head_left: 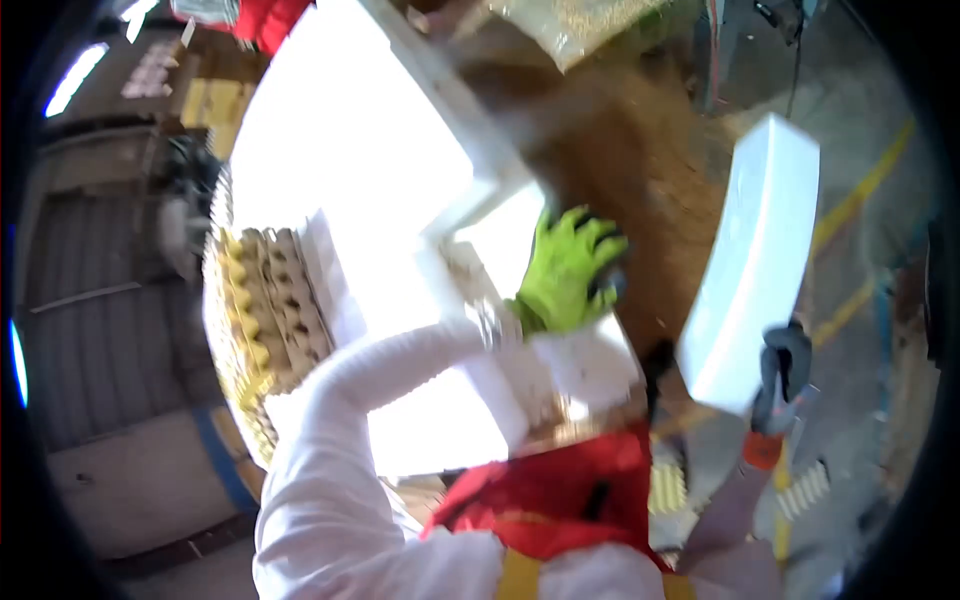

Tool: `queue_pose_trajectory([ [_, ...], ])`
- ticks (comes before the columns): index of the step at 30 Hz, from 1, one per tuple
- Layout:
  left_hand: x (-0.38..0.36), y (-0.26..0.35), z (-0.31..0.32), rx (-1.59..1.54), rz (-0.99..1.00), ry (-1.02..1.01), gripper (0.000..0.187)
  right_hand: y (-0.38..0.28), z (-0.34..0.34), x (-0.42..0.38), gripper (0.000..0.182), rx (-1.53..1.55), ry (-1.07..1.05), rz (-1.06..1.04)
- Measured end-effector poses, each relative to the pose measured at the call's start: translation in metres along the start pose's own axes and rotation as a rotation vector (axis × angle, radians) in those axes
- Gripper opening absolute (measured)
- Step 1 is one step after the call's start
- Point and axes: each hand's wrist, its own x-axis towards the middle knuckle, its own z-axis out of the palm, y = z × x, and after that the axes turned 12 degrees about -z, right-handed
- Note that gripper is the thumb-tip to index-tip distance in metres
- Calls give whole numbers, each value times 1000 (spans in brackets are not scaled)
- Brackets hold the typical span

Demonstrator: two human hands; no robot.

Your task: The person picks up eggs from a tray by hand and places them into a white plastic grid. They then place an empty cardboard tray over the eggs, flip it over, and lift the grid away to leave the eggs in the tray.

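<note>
My left hand (570, 270), in a lime-green glove, reaches over the edge of a brown work surface (620, 150), beside several white blocks. Its fingers are spread and I see nothing held in them; dark patches show between and under the fingers. On the right, my right hand (782, 375), in a grey glove with an orange cuff, grips the lower end of a long white block (755, 260). That block looks like foam and stands tilted, away from the surface. Bright white blocks (350, 130) lie to the left, partly washed out by glare.
Egg-crate-shaped foam (270, 310) stands at the left side of the white blocks. A sheet with tan crumbs (590, 25) lies at the top. Yellow lines (860, 205) mark the grey floor on the right. A red apron (570, 490) covers my front.
</note>
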Motion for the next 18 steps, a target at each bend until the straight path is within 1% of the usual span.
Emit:
queue_pose_trajectory([
  [1, -4, -11, 1, -96, 40, 0, 54, -48, 3, 16, 21, -154, -81, -36],
  [2, 5, -13, 2, -169, 79, 5, 52, -97, 13, 46, 26, -135, -76, 27],
  [3, -1, -2, -22, -407, 49, 99, 52, -138, 25, 62, 33, -103, -116, 7],
  [4, -9, -2, -56, -627, 24, 198, 51, -165, 40, 74, 33, -143, -215, -170],
  [5, -25, -14, -84, -717, -16, 283, 49, -182, 62, 73, 33, -35, -211, -183],
  [6, -49, -27, -111, -808, -61, 366, 48, -201, 81, 76, 32, -186, -297, -267],
  [7, -78, -31, -143, -851, -157, 482, 44, -209, 105, 69, 31, -320, -314, -376],
  [8, -112, -36, -169, -891, -246, 595, 40, -212, 124, 65, 31, -414, -405, -439],
  [9, -148, -45, -179, -869, -348, 706, 38, -200, 140, 51, 38, -504, -504, -469],
  [10, -187, -53, -184, -844, -447, 816, 36, -199, 153, 41, 42, -584, -651, -481],
  [11, -222, -53, -188, -854, -470, 880, 37, -195, 163, 24, 43, -674, -685, -562],
  [12, -256, -50, -187, -866, -495, 940, 38, -194, 174, 16, 41, -676, -872, -468],
  [14, -313, -36, -179, -826, -696, 919, 41, -202, 185, 8, 40, -776, -1013, -544],
  [16, -351, -28, -162, -911, -781, 908, 42, -206, 200, 12, 41, -673, -975, -552],
  [17, -363, -22, -152, -939, -787, 913, 40, -210, 205, 12, 41, -611, -960, -545],
  [18, -369, -15, -146, -965, -792, 919, 38, -215, 208, 14, 43, -615, -1021, -493],
])
